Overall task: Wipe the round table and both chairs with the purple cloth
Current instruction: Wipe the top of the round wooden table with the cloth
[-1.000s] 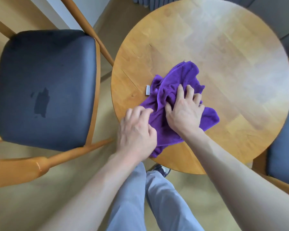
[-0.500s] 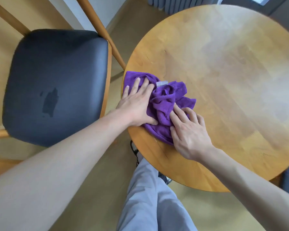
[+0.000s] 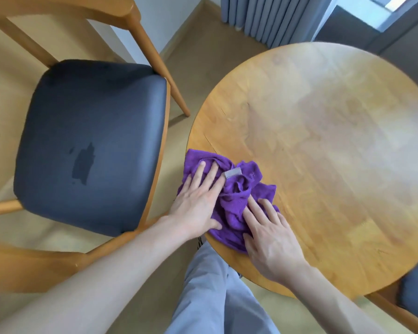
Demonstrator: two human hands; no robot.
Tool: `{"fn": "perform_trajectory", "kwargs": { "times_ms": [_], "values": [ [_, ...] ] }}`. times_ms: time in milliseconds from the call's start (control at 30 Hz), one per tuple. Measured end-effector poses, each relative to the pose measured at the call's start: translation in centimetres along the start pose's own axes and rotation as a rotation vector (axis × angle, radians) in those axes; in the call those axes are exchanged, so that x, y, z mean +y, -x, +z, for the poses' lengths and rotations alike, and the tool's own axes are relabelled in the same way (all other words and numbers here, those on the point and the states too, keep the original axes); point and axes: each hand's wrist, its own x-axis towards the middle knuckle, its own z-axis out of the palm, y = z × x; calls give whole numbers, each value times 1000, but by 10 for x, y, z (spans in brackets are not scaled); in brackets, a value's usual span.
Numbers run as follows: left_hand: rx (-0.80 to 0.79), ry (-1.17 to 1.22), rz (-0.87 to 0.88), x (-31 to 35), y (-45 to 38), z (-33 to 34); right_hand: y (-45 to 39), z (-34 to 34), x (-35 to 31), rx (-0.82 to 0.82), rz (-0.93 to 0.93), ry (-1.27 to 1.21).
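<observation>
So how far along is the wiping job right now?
Nothing looks finished. In hand: left hand and right hand press the purple cloth on the round table's near-left edge. Left: the left chair, seat stain showing, and right chair.

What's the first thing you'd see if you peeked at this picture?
The bright purple cloth, bunched up at the near left edge of the round wooden table, with the left hand and right hand pressing flat on it. Next, the dark patch on the chair seat to the left.
</observation>
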Motion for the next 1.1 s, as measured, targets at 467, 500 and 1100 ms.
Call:
{"fn": "perform_trajectory", "kwargs": {
  "times_ms": [467, 500, 1100],
  "values": [
    [103, -11, 148, -17, -49, -31, -45, -13, -13, 162, 94, -27],
    [118, 25, 106, -14, -37, -21, -42, -12, -9, 153, 68, -16],
    [140, 132, -110, 31, 31, 59, -17, -23, 50, -116, -410, 210]
  ]
}}
